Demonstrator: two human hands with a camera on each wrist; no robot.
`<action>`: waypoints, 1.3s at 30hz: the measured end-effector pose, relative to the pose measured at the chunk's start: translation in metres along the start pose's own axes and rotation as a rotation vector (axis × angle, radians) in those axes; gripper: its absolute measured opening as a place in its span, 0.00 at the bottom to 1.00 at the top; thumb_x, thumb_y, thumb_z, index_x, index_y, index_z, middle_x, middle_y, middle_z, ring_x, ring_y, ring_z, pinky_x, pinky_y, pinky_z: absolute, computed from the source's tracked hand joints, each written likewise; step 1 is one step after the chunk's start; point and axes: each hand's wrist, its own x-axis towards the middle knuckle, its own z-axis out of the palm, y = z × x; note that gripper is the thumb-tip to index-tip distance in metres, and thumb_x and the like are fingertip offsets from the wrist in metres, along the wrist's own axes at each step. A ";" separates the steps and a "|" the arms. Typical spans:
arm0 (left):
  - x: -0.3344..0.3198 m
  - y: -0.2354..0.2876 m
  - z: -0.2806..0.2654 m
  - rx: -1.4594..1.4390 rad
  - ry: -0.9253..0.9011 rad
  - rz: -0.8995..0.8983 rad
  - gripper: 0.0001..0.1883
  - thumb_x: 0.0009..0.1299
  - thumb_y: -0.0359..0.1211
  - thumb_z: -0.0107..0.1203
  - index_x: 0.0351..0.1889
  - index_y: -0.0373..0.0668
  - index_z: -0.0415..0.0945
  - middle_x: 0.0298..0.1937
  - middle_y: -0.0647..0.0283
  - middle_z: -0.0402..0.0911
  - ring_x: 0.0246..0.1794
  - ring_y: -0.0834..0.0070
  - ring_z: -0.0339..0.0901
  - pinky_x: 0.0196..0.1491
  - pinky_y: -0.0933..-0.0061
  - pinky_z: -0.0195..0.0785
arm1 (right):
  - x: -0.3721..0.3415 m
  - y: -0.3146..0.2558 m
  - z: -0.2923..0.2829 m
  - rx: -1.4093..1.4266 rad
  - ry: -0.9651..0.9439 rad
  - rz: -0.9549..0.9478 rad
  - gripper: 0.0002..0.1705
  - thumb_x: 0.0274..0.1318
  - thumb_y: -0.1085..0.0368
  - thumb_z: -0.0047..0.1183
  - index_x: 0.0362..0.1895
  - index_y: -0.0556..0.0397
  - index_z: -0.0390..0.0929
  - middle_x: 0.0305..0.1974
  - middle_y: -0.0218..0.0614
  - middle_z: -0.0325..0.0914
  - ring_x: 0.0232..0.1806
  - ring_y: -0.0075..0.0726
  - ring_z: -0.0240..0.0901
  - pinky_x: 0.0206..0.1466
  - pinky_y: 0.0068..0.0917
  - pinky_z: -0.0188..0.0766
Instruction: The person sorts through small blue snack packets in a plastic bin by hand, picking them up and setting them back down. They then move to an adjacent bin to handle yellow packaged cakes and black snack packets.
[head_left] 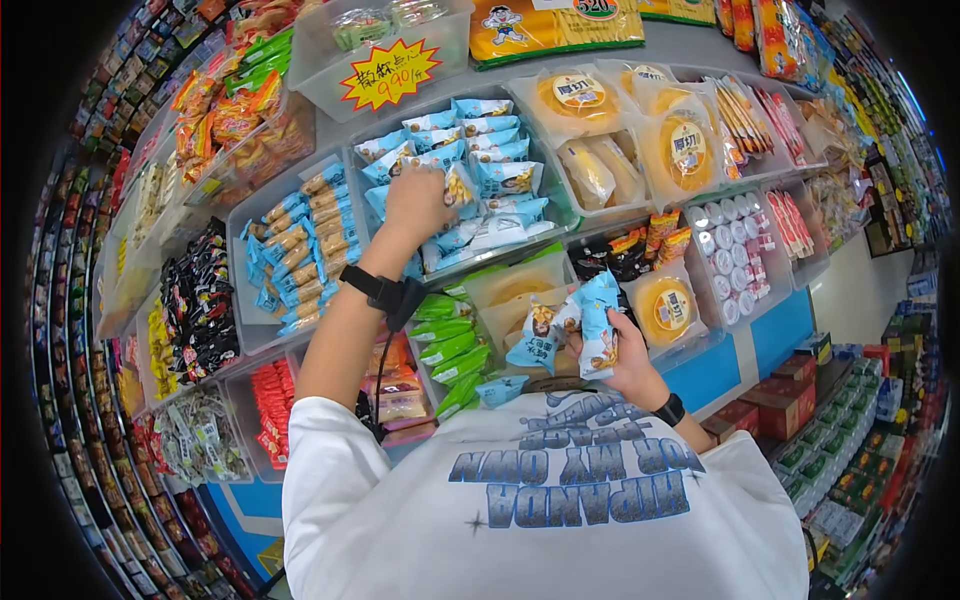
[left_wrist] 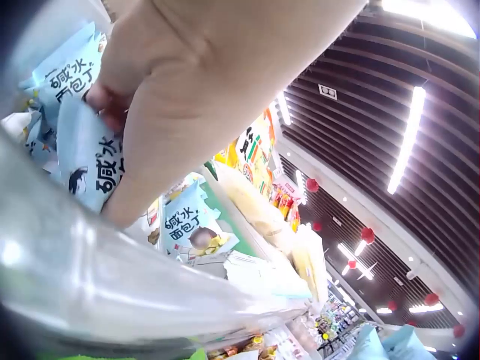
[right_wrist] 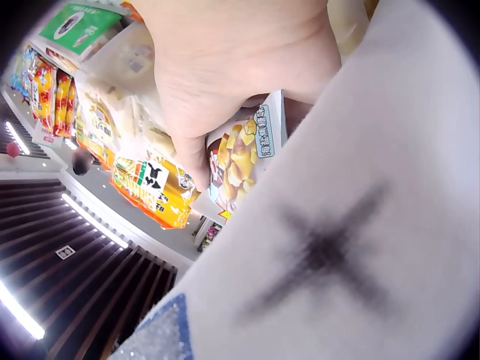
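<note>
My left hand [head_left: 418, 208] reaches into a clear bin [head_left: 560, 215] of light-blue bread-cube packets. Its fingers curl at a packet of bread cubes [head_left: 459, 187], whose printed front faces up. From the left wrist, a blue packet [left_wrist: 86, 154] shows against the curled fingers, with another packet [left_wrist: 187, 221] lying farther along the bin. Close to the chest, my right hand [head_left: 630, 358] grips a blue bread-cube packet [head_left: 599, 335], thumb on its side. More packets [head_left: 533, 335] are bunched beside it. The right wrist view shows a packet [right_wrist: 241, 154] under the thumb and palm, partly hidden by the white shirt.
Left of the bin stands a tray of brown stick snacks [head_left: 325, 225]. Round cakes [head_left: 685, 150] in clear wraps lie to the right. Green packets [head_left: 445, 340] and a tray of small white-lidded cups [head_left: 735, 250] sit nearer. A price sign [head_left: 390, 75] hangs on a box behind.
</note>
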 end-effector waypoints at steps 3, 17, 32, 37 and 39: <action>0.001 -0.001 -0.004 -0.006 0.151 0.061 0.27 0.50 0.44 0.74 0.40 0.35 0.77 0.41 0.50 0.80 0.49 0.51 0.77 0.49 0.57 0.74 | -0.002 0.001 -0.004 0.005 0.021 -0.002 0.31 0.64 0.55 0.50 0.68 0.52 0.63 0.45 0.42 0.79 0.38 0.43 0.78 0.45 0.40 0.76; 0.037 -0.027 0.020 -0.353 0.050 0.190 0.16 0.56 0.27 0.67 0.42 0.39 0.77 0.44 0.50 0.77 0.45 0.51 0.78 0.48 0.57 0.74 | -0.003 -0.002 -0.007 0.051 -0.039 -0.004 0.31 0.64 0.55 0.50 0.68 0.52 0.63 0.51 0.43 0.77 0.41 0.43 0.77 0.46 0.39 0.76; 0.022 -0.003 0.002 0.073 0.099 0.007 0.07 0.55 0.24 0.58 0.33 0.41 0.80 0.35 0.54 0.84 0.40 0.57 0.83 0.41 0.58 0.76 | -0.003 -0.004 -0.005 0.038 -0.033 -0.001 0.31 0.64 0.56 0.50 0.68 0.52 0.63 0.49 0.43 0.77 0.41 0.45 0.77 0.47 0.42 0.76; 0.031 -0.003 0.006 0.055 0.230 0.100 0.07 0.55 0.25 0.59 0.32 0.41 0.79 0.33 0.56 0.82 0.40 0.58 0.80 0.44 0.57 0.72 | -0.001 -0.006 -0.004 0.028 -0.078 0.023 0.34 0.64 0.55 0.49 0.72 0.52 0.59 0.51 0.43 0.76 0.41 0.44 0.76 0.46 0.40 0.75; 0.033 -0.005 0.006 -0.025 0.390 0.094 0.13 0.53 0.32 0.68 0.35 0.41 0.80 0.34 0.56 0.82 0.39 0.54 0.79 0.41 0.54 0.71 | 0.000 -0.007 -0.001 0.031 -0.103 0.026 0.35 0.64 0.55 0.49 0.72 0.52 0.58 0.52 0.42 0.75 0.41 0.43 0.76 0.46 0.39 0.74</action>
